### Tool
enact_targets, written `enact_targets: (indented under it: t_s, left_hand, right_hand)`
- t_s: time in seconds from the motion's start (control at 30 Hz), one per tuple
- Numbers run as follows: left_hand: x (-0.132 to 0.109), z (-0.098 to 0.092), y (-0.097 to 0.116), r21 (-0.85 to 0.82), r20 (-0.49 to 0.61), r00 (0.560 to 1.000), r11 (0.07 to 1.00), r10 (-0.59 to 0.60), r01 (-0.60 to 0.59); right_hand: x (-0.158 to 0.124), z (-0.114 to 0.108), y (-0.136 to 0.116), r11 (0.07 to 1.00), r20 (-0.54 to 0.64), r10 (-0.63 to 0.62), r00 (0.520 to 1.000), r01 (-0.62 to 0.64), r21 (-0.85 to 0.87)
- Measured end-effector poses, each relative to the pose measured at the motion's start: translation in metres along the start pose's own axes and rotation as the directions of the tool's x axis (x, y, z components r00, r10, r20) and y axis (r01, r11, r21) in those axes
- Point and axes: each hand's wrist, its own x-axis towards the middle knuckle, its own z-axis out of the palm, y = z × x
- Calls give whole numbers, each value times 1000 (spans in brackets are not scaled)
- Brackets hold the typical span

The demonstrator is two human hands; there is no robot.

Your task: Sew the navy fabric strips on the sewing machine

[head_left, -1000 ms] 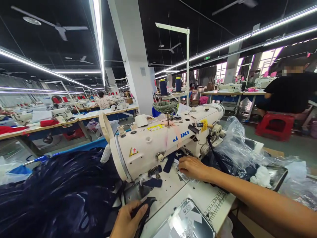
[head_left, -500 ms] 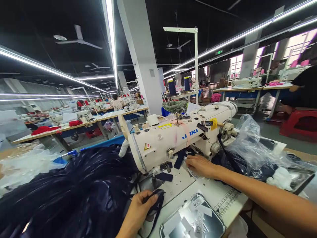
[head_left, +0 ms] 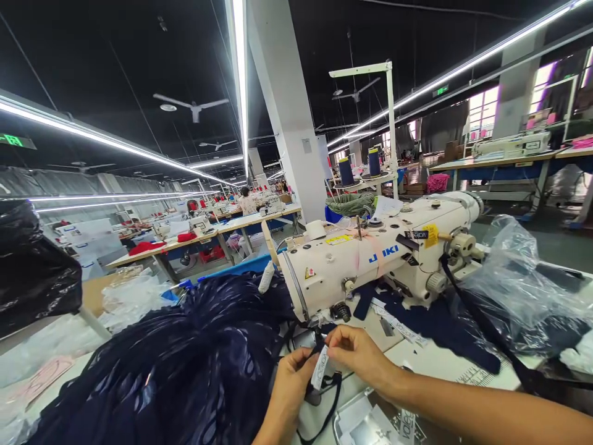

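Note:
A white printed label (head_left: 320,369) lies between my two hands, in front of the needle end of the sewing machine (head_left: 333,250). My right hand (head_left: 364,358) pinches it near its upper end. My left hand (head_left: 290,386) is closed with thumb and finger on a dark navy strap (head_left: 334,405), whose loop hangs below, and it sits against the label's left side. Fingertips of both hands are close together by the presser foot, which they partly hide. A large heap of navy garments (head_left: 199,352) lies left of my left hand.
Below my right hand sits a metal tin (head_left: 345,423) with loose labels. Navy fabric pieces (head_left: 445,330) and a strip of labels (head_left: 401,324) lie on the machine bed. A clear plastic bag (head_left: 504,272) is at right. Thread cones (head_left: 373,163) stand behind.
My right hand has moved left from the fabric pieces under the machine arm to the needle area, bringing a label to my left hand. The view has turned left.

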Motion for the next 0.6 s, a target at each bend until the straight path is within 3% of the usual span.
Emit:
enact_targets:
  t_s: [0.27,0.4,0.6]
  left_hand:
    - [-2,-3,1,-37,22,1000,999,8,-7]
    - [-6,-1,0,-21,11,999,999,43,-43]
    - [-10,0,0,-12,38,999,1000,-7,7]
  right_hand:
    - [4,4,-4,997,-80,-17,997,12,-70]
    - [4,4,-1,997,-81,-12,997,6,-72]
    - [2,0,1,996,-35,8,999,-11,-85]
